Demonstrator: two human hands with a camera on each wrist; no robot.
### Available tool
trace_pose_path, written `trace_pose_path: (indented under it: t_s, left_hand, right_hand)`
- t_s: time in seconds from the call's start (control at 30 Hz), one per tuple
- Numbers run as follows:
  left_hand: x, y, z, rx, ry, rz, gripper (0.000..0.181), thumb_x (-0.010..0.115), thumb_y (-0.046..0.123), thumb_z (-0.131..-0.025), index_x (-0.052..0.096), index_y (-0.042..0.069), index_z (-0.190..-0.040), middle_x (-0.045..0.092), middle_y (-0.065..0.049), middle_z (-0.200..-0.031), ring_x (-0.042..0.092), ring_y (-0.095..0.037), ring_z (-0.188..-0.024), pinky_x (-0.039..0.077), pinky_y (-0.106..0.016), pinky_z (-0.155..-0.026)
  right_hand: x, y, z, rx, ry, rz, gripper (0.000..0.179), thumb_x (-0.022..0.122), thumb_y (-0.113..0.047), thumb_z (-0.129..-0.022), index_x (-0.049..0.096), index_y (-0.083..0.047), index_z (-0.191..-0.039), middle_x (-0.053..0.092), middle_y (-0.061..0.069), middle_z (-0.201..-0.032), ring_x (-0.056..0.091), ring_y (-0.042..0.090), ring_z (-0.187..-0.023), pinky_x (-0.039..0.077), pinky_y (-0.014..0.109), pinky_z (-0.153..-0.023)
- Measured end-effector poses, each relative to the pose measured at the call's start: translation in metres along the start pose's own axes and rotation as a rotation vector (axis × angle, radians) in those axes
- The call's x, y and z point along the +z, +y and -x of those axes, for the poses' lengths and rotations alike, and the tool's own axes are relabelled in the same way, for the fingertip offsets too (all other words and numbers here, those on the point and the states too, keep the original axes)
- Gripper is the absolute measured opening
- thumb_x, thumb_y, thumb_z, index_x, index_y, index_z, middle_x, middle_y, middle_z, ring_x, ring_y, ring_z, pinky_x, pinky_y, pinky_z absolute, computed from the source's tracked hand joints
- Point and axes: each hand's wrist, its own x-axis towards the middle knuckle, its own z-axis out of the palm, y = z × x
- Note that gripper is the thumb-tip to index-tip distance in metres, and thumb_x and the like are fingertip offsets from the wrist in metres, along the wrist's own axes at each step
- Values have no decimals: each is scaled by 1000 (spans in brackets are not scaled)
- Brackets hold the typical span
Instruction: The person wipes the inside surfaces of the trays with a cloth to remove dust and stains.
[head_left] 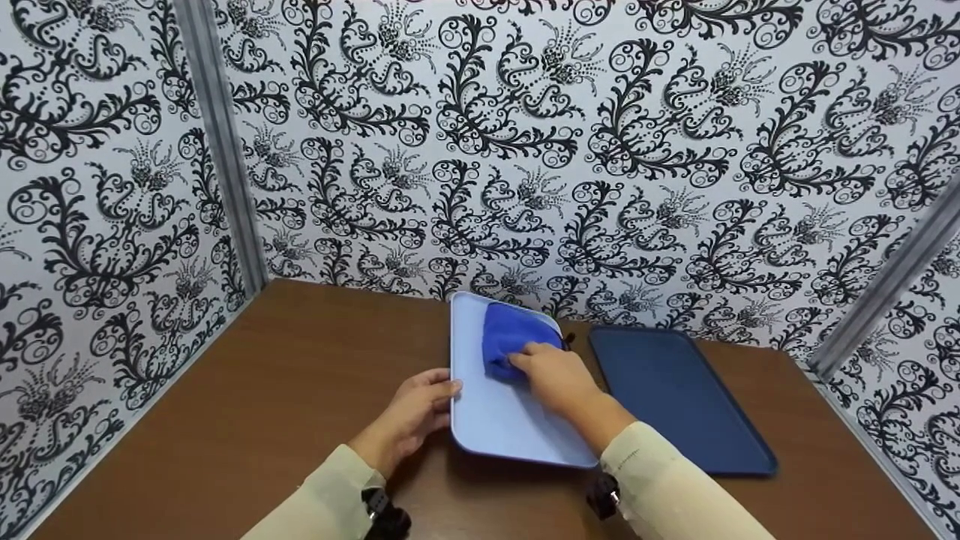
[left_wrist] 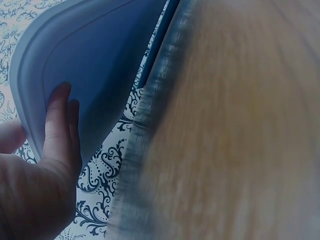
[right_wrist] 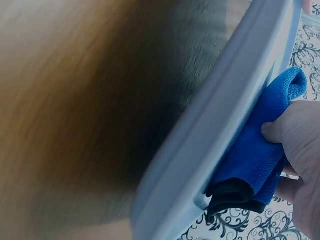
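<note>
A light blue tray (head_left: 499,424) is held tilted above the brown table. My left hand (head_left: 415,411) grips its left edge, thumb on the upper face and fingers against the underside (left_wrist: 95,65), as the left wrist view shows. On the tray's upper face, towards the far right, lies a folded blue cloth (head_left: 510,330). My right hand (head_left: 559,379) pinches this cloth and presses it to the tray. In the right wrist view the cloth (right_wrist: 257,150) has dark edging, and the thumb lies over it while some fingers are hidden behind.
To the right, a dark blue tray (head_left: 675,397) lies flat on the brown table (head_left: 315,352). Patterned black-and-white walls (head_left: 487,150) stand behind and on both sides, with grey strips (head_left: 225,142) at the corners.
</note>
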Motion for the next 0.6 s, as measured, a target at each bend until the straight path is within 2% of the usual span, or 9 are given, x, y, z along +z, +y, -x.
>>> trace_pose_path:
  t_s: [0.4, 0.6]
  left_hand:
    - [2, 0, 0, -11, 18, 7, 36, 58, 9, -101, 54, -9, -132, 67, -1, -94, 69, -13, -90, 60, -33, -80]
    - [1, -1, -1, -14, 16, 10, 38, 57, 8, -100, 52, -9, -134, 68, -1, -95, 70, -14, -90, 60, -33, -80]
  right_hand:
    - [-9, -20, 1, -72, 29, -2, 37, 66, -10, -95, 72, -22, -130, 71, 5, -111, 69, 28, -97, 60, 46, -79]
    - [-9, -27, 1, -126, 92, 13, 35, 67, -9, -94, 74, -20, -127, 71, 4, -107, 69, 26, -96, 60, 44, -75]
